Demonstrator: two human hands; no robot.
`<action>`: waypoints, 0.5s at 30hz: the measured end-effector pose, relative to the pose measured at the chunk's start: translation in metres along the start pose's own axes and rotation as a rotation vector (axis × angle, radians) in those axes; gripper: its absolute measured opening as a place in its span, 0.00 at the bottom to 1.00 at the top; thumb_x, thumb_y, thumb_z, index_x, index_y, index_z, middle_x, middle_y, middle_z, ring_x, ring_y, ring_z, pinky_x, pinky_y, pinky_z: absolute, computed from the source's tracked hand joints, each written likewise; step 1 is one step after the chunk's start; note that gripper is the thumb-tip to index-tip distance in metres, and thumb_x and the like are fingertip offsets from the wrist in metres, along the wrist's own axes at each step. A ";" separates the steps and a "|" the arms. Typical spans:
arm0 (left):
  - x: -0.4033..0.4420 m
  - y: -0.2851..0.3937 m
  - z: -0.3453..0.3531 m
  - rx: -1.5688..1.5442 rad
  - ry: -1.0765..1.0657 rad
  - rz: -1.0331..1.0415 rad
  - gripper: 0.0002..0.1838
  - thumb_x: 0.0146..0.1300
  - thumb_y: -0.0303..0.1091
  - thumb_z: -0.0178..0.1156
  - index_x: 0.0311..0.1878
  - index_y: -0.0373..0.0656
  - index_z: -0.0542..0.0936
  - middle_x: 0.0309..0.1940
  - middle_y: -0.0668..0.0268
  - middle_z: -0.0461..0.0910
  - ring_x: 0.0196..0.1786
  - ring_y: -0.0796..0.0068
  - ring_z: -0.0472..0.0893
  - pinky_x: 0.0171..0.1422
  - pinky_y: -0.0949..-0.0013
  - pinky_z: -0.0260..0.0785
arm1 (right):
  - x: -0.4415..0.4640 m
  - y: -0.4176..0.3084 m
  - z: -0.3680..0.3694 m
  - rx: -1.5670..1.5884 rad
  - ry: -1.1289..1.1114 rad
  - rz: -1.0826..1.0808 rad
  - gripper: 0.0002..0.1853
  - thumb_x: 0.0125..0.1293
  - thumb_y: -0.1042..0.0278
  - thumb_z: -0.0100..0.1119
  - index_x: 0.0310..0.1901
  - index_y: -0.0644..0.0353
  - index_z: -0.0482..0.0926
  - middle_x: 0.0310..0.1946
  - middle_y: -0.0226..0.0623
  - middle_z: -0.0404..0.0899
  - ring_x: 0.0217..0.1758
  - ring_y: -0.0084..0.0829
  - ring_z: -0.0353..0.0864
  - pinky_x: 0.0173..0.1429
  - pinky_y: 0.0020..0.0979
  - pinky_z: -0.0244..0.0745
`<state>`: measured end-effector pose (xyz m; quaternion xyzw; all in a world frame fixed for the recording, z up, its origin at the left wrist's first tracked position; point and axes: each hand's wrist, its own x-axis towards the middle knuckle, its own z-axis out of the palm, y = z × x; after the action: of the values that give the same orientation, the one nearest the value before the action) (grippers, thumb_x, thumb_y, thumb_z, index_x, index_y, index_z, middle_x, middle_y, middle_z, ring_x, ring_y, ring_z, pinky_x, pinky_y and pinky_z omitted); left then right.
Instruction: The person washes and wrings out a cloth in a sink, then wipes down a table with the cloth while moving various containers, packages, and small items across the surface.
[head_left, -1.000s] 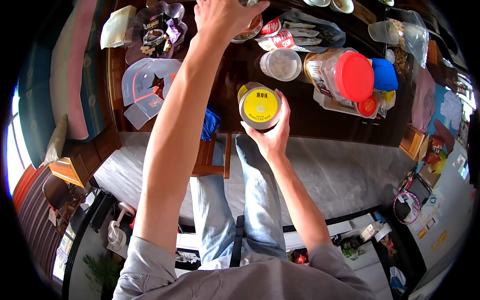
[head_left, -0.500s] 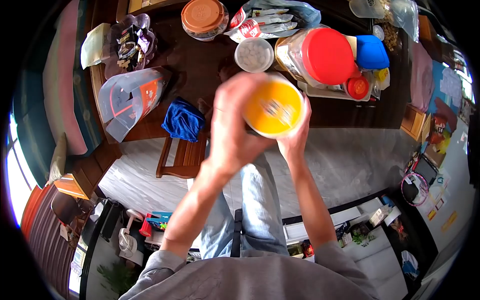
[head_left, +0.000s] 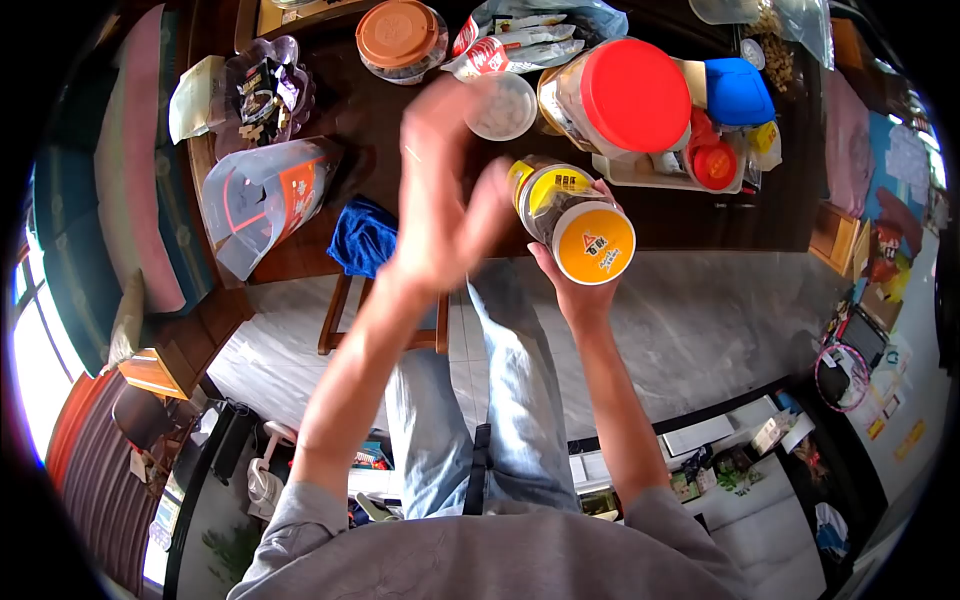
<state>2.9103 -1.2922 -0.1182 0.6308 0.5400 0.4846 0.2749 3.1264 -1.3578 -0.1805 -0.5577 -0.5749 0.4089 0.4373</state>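
The blurred left hand, loosely open and seemingly empty, has moved left off the jar, which the right hand still grips, fingers curled round it.

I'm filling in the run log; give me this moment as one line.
right hand: holding orange-topped container | left hand: motion-blurred, beside container | nearby: blue cloth, red-lidded jar

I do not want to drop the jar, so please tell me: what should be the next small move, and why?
I would probably steady the jar with the left hand first. The right hand holds it, its orange round end is tilted towards the camera, and the left hand is open close by, though too blurred to tell whether it touches the jar.
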 end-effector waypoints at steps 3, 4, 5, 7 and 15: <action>0.055 -0.069 -0.007 0.422 0.190 0.046 0.52 0.57 0.54 0.79 0.81 0.47 0.66 0.78 0.48 0.65 0.79 0.41 0.62 0.82 0.43 0.56 | -0.001 -0.003 0.002 0.004 0.011 -0.005 0.58 0.47 0.69 0.91 0.77 0.60 0.61 0.79 0.50 0.62 0.82 0.45 0.64 0.84 0.44 0.64; 0.067 -0.100 -0.010 0.545 0.128 0.038 0.54 0.58 0.54 0.78 0.83 0.48 0.62 0.79 0.47 0.62 0.81 0.42 0.60 0.83 0.42 0.54 | -0.001 -0.003 0.002 -0.006 0.011 -0.004 0.59 0.47 0.69 0.91 0.78 0.60 0.61 0.79 0.51 0.62 0.83 0.45 0.64 0.84 0.44 0.64; 0.074 -0.125 -0.011 0.663 0.066 0.031 0.56 0.59 0.54 0.78 0.85 0.48 0.58 0.80 0.47 0.60 0.83 0.43 0.57 0.84 0.41 0.53 | 0.000 -0.004 0.001 -0.021 0.013 -0.003 0.59 0.47 0.69 0.91 0.78 0.60 0.60 0.79 0.51 0.61 0.83 0.46 0.64 0.84 0.44 0.64; 0.081 -0.156 -0.006 0.708 0.026 -0.092 0.61 0.53 0.62 0.80 0.86 0.55 0.58 0.81 0.39 0.57 0.84 0.36 0.54 0.84 0.39 0.51 | 0.002 -0.012 -0.003 -0.163 -0.009 -0.027 0.63 0.45 0.71 0.91 0.81 0.59 0.57 0.80 0.49 0.59 0.83 0.45 0.64 0.83 0.45 0.65; 0.085 -0.186 -0.015 0.724 -0.037 -0.213 0.42 0.65 0.76 0.62 0.76 0.65 0.77 0.85 0.48 0.55 0.86 0.42 0.53 0.84 0.41 0.57 | -0.017 0.003 -0.007 -0.084 -0.039 0.043 0.65 0.51 0.64 0.90 0.83 0.62 0.50 0.82 0.46 0.56 0.80 0.40 0.67 0.84 0.43 0.65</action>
<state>2.8146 -1.1645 -0.2474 0.6361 0.7338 0.2198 0.0928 3.1337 -1.3751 -0.1824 -0.5795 -0.5879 0.4047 0.3933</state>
